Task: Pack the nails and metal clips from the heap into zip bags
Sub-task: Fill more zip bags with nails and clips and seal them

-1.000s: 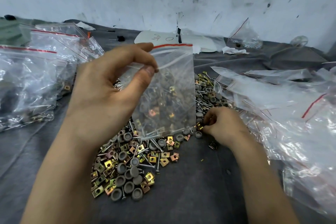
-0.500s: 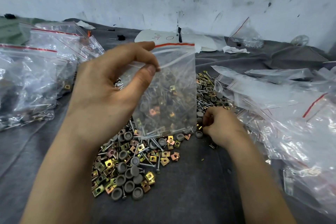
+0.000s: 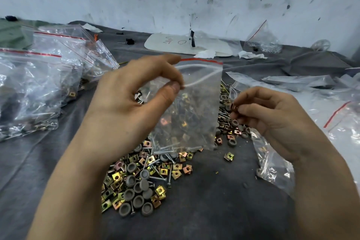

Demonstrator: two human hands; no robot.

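Clear bag point(image 3: 194, 107) hangs mid-frame, its mouth pinched by the left hand point(image 3: 126, 111) above the heap point(image 3: 140, 177). Right of centre, the right hand point(image 3: 272, 115) pinches a clip point(image 3: 233, 106) beside the bag.

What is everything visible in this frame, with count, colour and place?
zip bag: one, clear with red strip, held above the heap, some nails inside
heap: one, gold clips, silver nails, grey caps, centre of cloth
filled bags: several, clear, left
loose bags: several, clear, right
white board: one, red writing, back by wall
cloth: one, dark grey, under everything
metal clip: one, coppery, at right fingertips
left hand: pinches zip bag's mouth
right hand: pinches metal clip beside the bag
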